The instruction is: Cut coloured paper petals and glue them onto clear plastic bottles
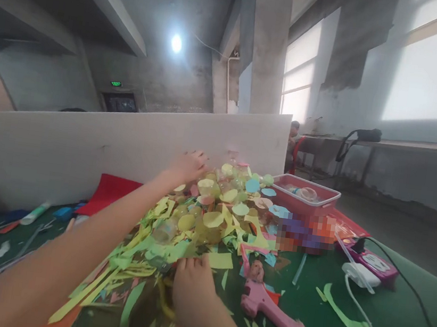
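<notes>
A heap of paper scraps and round cut-outs (pixel 213 219), mostly yellow and green with some blue and pink, covers the middle of the table, mixed with clear plastic pieces. My left hand (pixel 189 166) reaches over the far left side of the heap, fingers apart and partly blurred, touching its edge. At the near side, my right hand (pixel 194 281) has its fingers curled down into the scraps; whatever they grip is hidden. To its right lies a pink glue gun (pixel 275 313), nozzle toward the heap.
A pink plastic basket (pixel 328 200) stands behind the heap at right. A purple power strip (pixel 379 268) holds a white charger (pixel 360 276) with trailing cables. A white partition (pixel 145 135) borders the far side. Red sheet (pixel 108 192) and loose scraps lie left. A person sits beyond the partition.
</notes>
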A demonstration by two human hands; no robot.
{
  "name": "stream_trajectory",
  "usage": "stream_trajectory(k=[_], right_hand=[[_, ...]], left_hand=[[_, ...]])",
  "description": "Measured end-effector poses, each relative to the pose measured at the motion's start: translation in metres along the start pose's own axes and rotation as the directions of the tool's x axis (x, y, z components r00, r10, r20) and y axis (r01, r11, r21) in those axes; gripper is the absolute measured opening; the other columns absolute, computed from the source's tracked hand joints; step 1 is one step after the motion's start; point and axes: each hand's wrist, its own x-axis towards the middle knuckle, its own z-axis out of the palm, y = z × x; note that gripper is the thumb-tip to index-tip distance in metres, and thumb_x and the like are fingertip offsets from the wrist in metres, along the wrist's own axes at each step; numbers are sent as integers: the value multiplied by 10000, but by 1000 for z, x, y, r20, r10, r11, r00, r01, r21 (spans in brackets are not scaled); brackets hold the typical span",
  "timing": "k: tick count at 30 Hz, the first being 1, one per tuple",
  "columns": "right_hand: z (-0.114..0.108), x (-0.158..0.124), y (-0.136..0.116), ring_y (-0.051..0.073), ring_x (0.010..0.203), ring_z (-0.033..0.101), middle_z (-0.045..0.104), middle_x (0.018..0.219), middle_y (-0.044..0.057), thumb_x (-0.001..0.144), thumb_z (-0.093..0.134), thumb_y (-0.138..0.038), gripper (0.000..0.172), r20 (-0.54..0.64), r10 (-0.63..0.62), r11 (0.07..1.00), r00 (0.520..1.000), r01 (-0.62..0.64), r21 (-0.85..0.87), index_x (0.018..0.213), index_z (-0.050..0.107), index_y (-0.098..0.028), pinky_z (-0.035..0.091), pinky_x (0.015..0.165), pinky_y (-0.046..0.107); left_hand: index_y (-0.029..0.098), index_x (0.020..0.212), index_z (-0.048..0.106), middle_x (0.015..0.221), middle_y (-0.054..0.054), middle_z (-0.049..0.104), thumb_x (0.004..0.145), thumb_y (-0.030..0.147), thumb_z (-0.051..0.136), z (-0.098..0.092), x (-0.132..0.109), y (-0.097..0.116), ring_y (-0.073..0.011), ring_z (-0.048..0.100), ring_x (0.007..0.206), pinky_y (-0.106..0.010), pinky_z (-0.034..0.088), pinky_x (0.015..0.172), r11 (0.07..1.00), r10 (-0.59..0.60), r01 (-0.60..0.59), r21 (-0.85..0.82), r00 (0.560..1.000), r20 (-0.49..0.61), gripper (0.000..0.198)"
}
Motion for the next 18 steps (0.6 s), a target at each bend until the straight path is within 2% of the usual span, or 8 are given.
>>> stream_trajectory(k=[1, 2, 4, 7, 9, 13, 15, 18], right_hand=[[-5, -3, 0, 341, 981, 618, 661, 1018, 231, 730, 671, -173, 393, 18, -3, 1000, 1000, 3, 4, 1087, 626, -13, 380, 907, 472], [-10, -6, 0, 322, 968, 629, 669, 1003, 216, 773, 615, -143, 322, 32, 21, 999, 999, -22, 31, 1073, 631, -27, 382, 895, 451], [-18, -9, 1, 311, 967, 640, 685, 981, 203, 823, 569, -175, 278, 13, 99, 991, 995, -100, 89, 1060, 630, -43, 359, 905, 435], [-24, -11, 3, 316, 923, 665, 710, 939, 195, 827, 580, -259, 294, -11, 184, 971, 983, -180, 158, 1037, 622, -57, 338, 900, 429], [-25, -10, 3, 324, 888, 679, 724, 898, 191, 837, 560, -282, 319, -40, 226, 959, 973, -215, 183, 1055, 607, -53, 338, 882, 430], [-21, -10, 4, 330, 868, 689, 735, 874, 191, 839, 539, -286, 352, -62, 232, 952, 971, -214, 219, 1096, 576, -49, 332, 872, 420], [-19, -9, 4, 332, 845, 694, 739, 855, 182, 828, 547, -286, 356, -38, 222, 954, 974, -209, 216, 1099, 569, -56, 329, 866, 416], [-17, -8, 4, 342, 811, 695, 742, 826, 171, 808, 564, -305, 361, -27, 221, 961, 975, -213, 179, 1081, 567, -68, 323, 851, 418]], left_hand=[[183, 1146, 601, 1192, -101, 599, 898, 223, 483, -12, -11, -7, -249, 546, 1130, -431, 392, 1007, 1000, -9, 9, -4, 1000, -5, 277], [180, 1140, 602, 1189, -98, 601, 894, 227, 480, -23, -23, -14, -247, 545, 1129, -422, 387, 1011, 1000, -29, 29, -9, 1000, -12, 279], [181, 1134, 599, 1178, -87, 606, 899, 256, 457, -42, -53, -30, -225, 564, 1091, -380, 406, 988, 996, -90, 89, -29, 995, -32, 285], [181, 1126, 575, 1105, -73, 637, 920, 339, 384, -50, -111, -52, -192, 611, 961, -318, 470, 870, 969, -240, 233, -87, 967, -81, 322], [196, 1072, 586, 1033, -56, 670, 917, 381, 360, -38, -156, -63, -194, 627, 930, -304, 489, 818, 934, -344, 332, -128, 935, -86, 330], [199, 872, 619, 803, -37, 703, 854, 339, 394, 9, -237, -74, -199, 661, 751, -297, 517, 689, 871, -459, 450, -198, 888, 0, 266], [196, 808, 634, 817, -57, 715, 815, 335, 437, 30, -261, -75, -223, 671, 785, -322, 526, 707, 856, -464, 462, -232, 884, 50, 241], [202, 849, 651, 909, -72, 716, 828, 344, 437, 44, -270, -76, -244, 659, 889, -368, 517, 788, 841, -457, 461, -283, 886, 83, 258]])
